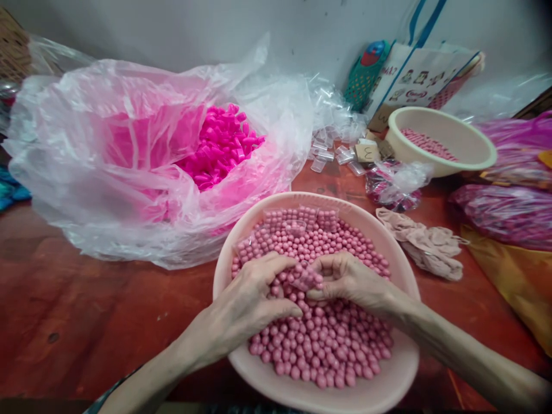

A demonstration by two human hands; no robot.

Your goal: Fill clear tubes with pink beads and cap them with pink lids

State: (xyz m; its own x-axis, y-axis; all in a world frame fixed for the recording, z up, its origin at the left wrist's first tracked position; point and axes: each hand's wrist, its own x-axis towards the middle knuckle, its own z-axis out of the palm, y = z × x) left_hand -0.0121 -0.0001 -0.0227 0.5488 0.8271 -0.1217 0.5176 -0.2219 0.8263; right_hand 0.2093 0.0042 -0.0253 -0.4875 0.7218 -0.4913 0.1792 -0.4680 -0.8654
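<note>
A pale pink basin [405, 368] full of round pink beads [319, 339] stands before me. Inside it, my right hand [340, 279] pinches the edge of a small clear plastic bag [307, 278] with some pink beads in or against it. My left hand [263, 287] is just left of that bag, its thumb and forefinger spread apart among the beads; its other fingers are partly hidden. Several filled clear bags of beads [297, 218] lie on top of the loose beads along the basin's far side.
A large translucent bag [86, 149] of bright magenta pieces [224, 144] stands left. Behind the basin are small clear bags [323, 154] and a cream bowl [478, 158] with pink beads. A beige cloth [425, 244] and purple plastic packages [504, 213] lie right, on the red-brown table [56, 299].
</note>
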